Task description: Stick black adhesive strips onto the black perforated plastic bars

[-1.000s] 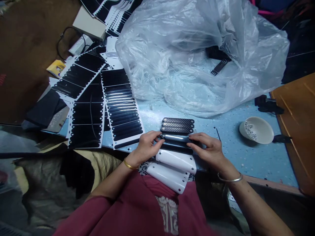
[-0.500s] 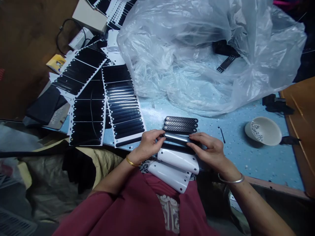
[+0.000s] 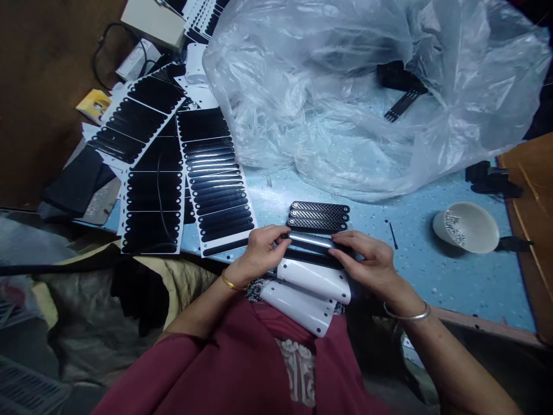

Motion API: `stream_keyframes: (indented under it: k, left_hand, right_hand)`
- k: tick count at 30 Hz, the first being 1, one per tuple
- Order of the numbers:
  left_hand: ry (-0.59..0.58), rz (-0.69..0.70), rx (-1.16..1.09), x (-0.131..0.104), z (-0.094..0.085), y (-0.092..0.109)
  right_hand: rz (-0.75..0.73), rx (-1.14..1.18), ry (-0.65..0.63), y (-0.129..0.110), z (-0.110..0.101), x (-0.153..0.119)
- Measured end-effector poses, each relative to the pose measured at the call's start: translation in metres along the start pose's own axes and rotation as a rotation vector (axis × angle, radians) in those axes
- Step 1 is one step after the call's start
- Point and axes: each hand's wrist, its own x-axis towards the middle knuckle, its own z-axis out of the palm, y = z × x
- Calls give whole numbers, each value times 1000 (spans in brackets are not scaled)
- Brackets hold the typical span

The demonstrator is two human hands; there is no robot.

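Between my two hands is a narrow black strip (image 3: 311,241) with rounded ends and a glossy face. My left hand (image 3: 264,248) pinches its left end, and the thumb and fingers of my right hand (image 3: 369,259) hold the right end. Just beyond it, several black bars with a crosshatched surface (image 3: 318,215) and a small round fitting at each end lie side by side on the table. Below the strip, a white backing sheet (image 3: 311,279) with punched holes curls over the table edge toward my lap, another black strip (image 3: 313,259) at its top. What lies directly under the held strip is hidden.
Sheets of black strips (image 3: 218,184) cover the table's left side. A big clear plastic bag (image 3: 345,115) fills the back, with black pieces inside. To the right, a white bowl (image 3: 479,227) holds small shiny parts. A thin black stick (image 3: 391,233) lies nearer my right hand.
The view has shifted slightly. Both hands keep their pinch on the strip, whose angle is almost the same.
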Motion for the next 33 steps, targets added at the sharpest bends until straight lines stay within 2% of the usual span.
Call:
stream_keyframes:
  k: [16, 23, 27, 33]
  left_hand:
    - [55, 29, -25, -2, 1, -1]
    - [38, 157, -46, -1, -1, -2]
    - [34, 180, 4, -2, -1, -2]
    - [63, 233, 61, -4, 1, -3]
  right_hand:
    - [-17, -43, -29, 2, 2, 2]
    - [-15, -58, -27, 5, 3, 2]
    - [1, -67, -15, 4, 3, 2]
    - [74, 56, -8, 8, 2, -2]
